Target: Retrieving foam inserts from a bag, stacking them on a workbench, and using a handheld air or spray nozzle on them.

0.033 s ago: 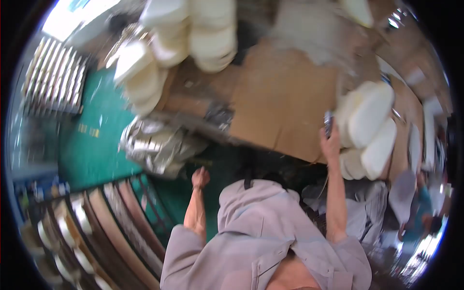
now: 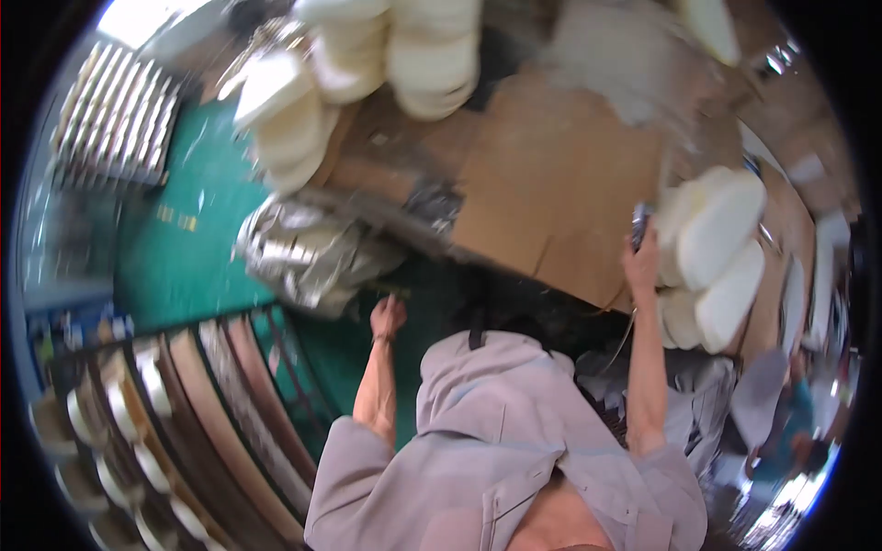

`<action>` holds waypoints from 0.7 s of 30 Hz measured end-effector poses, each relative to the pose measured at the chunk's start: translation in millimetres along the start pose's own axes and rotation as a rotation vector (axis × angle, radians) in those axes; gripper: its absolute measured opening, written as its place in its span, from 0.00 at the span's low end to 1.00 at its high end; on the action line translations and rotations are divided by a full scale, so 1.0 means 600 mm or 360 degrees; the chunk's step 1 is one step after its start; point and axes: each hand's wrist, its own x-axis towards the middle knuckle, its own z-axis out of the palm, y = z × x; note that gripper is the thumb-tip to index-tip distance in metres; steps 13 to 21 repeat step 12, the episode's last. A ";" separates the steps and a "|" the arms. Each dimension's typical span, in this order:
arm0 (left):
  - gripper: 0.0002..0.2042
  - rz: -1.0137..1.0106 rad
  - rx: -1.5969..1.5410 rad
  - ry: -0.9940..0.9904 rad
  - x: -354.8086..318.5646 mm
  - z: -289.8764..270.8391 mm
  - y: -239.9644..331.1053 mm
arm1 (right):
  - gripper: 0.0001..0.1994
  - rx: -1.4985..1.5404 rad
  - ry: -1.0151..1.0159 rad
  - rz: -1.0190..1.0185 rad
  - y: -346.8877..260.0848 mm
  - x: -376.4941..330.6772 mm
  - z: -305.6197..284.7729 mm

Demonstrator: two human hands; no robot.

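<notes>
While right hand [image 2: 641, 259] grips a small dark tool [image 2: 638, 223] beside white pads [image 2: 717, 241], left hand [image 2: 388, 317] clenched, free over green floor [image 2: 184, 266].

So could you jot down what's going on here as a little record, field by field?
left hand: left hand held out, closed loosely, near the crumpled silver sheet; whether it holds anything cannot be told
right hand: right hand raised, gripping a small dark object
beside right hand: white foam pads, stacked
above: cardboard sheet, more pale pads
floor: green floor
lower left: curved rack of pale pieces
</notes>
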 end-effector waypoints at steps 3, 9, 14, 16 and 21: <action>0.19 0.0368 -0.0056 0.0310 -0.074 0.037 0.084 | 0.37 -0.0094 -0.0260 -0.0112 0.045 0.060 0.137; 0.16 0.0858 -0.0250 0.0328 -0.167 0.099 0.186 | 0.41 -0.0827 -0.0583 -0.0401 0.190 0.048 0.284; 0.15 0.0982 -0.0101 0.0623 -0.236 0.074 0.179 | 0.45 -0.0751 -0.0942 0.0021 0.079 0.049 0.273; 0.15 0.0982 -0.0101 0.0623 -0.236 0.074 0.179 | 0.45 -0.0751 -0.0942 0.0021 0.079 0.049 0.273; 0.15 0.0982 -0.0101 0.0623 -0.236 0.074 0.179 | 0.45 -0.0751 -0.0942 0.0021 0.079 0.049 0.273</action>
